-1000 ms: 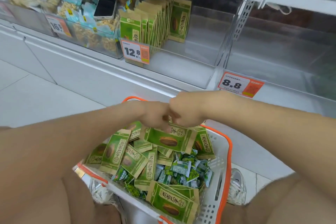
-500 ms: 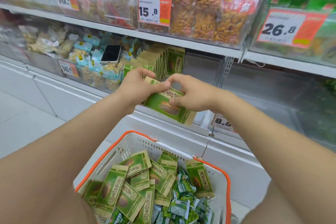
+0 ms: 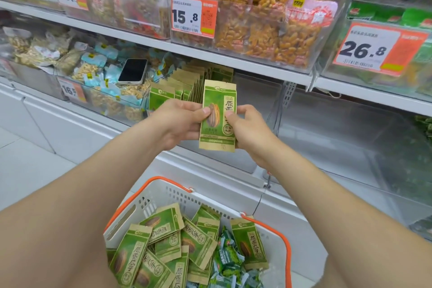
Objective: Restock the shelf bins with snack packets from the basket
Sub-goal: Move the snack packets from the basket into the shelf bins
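Head view: packet (image 3: 218,124) held upright before the bin (image 3: 257,112) front wall. Left grip (image 3: 180,121) and right grip (image 3: 247,128) each pinch one side edge, thumbs on its face. Row (image 3: 187,84) stands in the bin's left part, with open room to the right. Basket (image 3: 168,192) is below the bin, well apart.
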Available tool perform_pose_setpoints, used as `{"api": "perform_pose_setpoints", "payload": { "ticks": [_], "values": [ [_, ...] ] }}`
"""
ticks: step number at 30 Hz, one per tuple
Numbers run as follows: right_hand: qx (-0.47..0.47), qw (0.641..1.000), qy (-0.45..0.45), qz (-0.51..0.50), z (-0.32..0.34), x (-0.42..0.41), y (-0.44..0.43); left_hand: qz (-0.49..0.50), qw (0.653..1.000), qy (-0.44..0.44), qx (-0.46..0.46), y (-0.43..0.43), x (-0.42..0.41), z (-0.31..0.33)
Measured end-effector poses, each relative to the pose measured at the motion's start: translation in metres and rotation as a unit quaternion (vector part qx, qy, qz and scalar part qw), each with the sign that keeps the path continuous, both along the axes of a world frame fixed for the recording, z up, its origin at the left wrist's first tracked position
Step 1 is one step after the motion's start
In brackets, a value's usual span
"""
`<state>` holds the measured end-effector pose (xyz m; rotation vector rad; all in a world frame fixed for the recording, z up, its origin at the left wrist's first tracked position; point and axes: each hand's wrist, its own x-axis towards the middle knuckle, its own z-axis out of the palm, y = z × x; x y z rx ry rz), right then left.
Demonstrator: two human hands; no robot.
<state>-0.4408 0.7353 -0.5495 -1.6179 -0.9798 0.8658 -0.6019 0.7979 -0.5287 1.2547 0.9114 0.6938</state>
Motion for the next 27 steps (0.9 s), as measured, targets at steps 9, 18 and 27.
{"api": "perform_pose_setpoints", "payload": {
  "ticks": [9, 18, 27],
  "values": [
    [0.041, 0.994, 0.035, -0.097, -0.001, 0.009, 0.05, 0.13, 0.883, 0.287, 0.347, 0.04, 0.0, -0.012],
    [-0.066, 0.976, -0.136, -0.159, -0.012, 0.029, 0.149, 0.21, 0.691, 0.43, 0.542, 0.07, -0.004, -0.036],
    [-0.144, 0.903, -0.338, -0.222, -0.021, 0.04, 0.2, 0.219, 0.683, 0.448, 0.533, 0.082, -0.001, -0.052]
  ]
}}
